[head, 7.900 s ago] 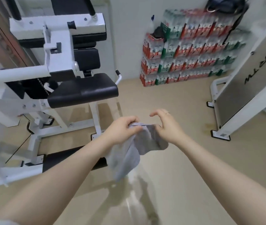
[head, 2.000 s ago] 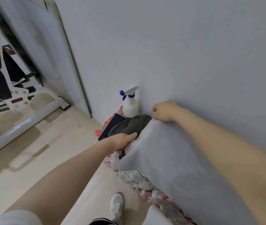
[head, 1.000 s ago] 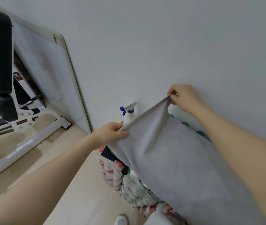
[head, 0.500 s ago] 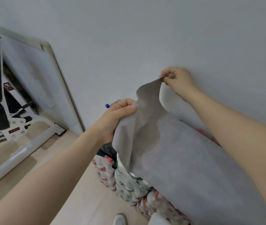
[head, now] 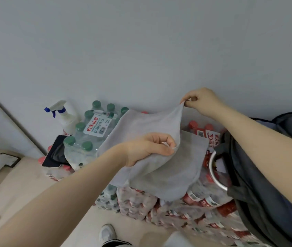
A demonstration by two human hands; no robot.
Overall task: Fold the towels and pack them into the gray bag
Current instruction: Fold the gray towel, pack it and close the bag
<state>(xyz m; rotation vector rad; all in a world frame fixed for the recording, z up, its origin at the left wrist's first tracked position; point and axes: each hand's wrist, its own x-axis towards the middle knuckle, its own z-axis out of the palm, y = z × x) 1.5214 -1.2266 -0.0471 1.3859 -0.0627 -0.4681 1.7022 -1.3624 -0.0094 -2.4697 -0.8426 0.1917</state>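
A gray towel [head: 161, 157] hangs doubled over between my hands, above stacked packs of bottled water. My left hand [head: 148, 147] grips its near edge at the fold. My right hand [head: 202, 101] pinches a far corner, raised close to the wall. The lower layer of the towel drapes down over the bottle packs. A dark gray bag [head: 259, 184] lies at the right, partly under my right forearm, with a metal ring [head: 214, 173] at its left edge.
Green-capped water bottle packs [head: 88, 136] and red-capped packs [head: 200, 129] stand against the white wall. A white spray bottle [head: 65, 114] and a dark phone [head: 56, 152] sit at the left. My shoe [head: 107, 233] shows on the beige floor below.
The towel has gone from spread wide to doubled over. My left hand moved right and lower with its edge; the view tilted down, and the bottle packs and bag now show.
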